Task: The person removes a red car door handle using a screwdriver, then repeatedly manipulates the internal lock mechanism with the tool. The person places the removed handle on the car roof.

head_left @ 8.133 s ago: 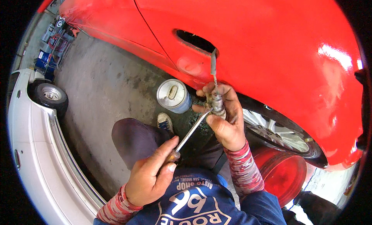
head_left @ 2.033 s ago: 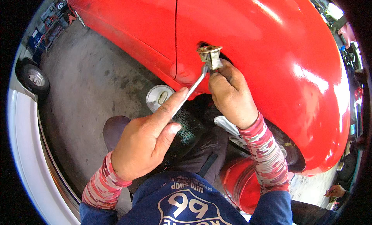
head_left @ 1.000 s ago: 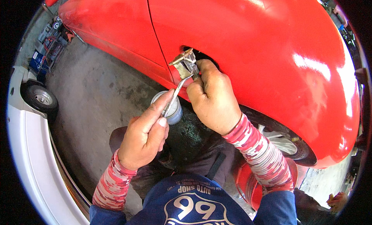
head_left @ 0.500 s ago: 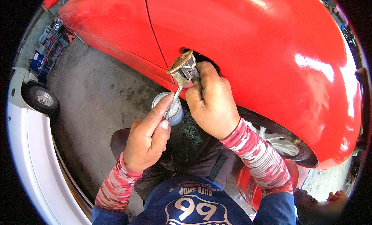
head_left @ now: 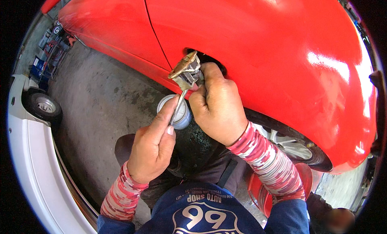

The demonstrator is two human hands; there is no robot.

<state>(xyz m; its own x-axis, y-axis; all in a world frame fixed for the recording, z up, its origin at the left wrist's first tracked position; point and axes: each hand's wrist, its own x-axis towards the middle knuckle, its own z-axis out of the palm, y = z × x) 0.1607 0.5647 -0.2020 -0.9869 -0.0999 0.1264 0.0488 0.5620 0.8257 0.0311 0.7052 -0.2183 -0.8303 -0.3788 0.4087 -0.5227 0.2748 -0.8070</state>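
Note:
My right hand (head_left: 219, 103) is closed around a small worn metal fitting (head_left: 186, 69) with a rounded, tan-edged flange, just in front of a dark opening (head_left: 211, 60) in a red car's body panel (head_left: 258, 44). Between the thumb and index finger of my left hand (head_left: 151, 143) is a slim silver metal tool (head_left: 178, 107). Its upper end reaches the underside of the fitting; the exact contact is too small to tell. My right fingers partly hide the fitting's back. Beneath both hands stands a can (head_left: 183, 118) with a pale rim and bluish side.
The red car's wheel (head_left: 288, 145) is at the right, with a red round container (head_left: 300, 181) below it. A white vehicle (head_left: 34, 153) with a wheel (head_left: 43, 105) stands on the left. A cluttered rack (head_left: 52, 52) is at the far left. A person's blurred part shows lower right.
The fitting, tool and both hands have shifted slightly left in the view, along with the car. Both grips look the same, and the tool still meets the fitting's underside.

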